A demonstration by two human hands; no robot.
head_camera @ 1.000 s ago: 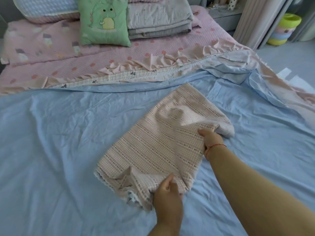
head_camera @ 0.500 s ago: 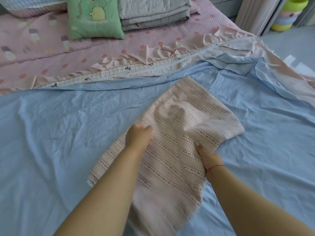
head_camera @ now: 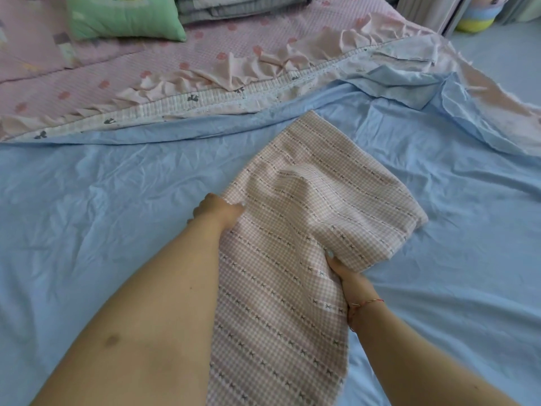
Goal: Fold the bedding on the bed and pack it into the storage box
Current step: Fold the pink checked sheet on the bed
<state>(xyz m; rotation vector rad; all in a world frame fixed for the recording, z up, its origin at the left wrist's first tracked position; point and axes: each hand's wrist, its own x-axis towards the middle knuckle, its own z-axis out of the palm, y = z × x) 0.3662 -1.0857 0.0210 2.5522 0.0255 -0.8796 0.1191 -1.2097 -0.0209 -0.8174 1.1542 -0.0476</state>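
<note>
— What's at the centre of the frame?
— A pink checked pillowcase (head_camera: 295, 244) on the blue sheet (head_camera: 102, 206). The left hand (head_camera: 218, 212) grips its left edge, the right hand (head_camera: 348, 279) pinches its right.

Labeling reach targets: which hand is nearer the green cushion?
Left. The left hand grips the checked cloth at its left edge, below and right of the green cushion. The right hand grips the cloth's right side, lower and further right.
</note>
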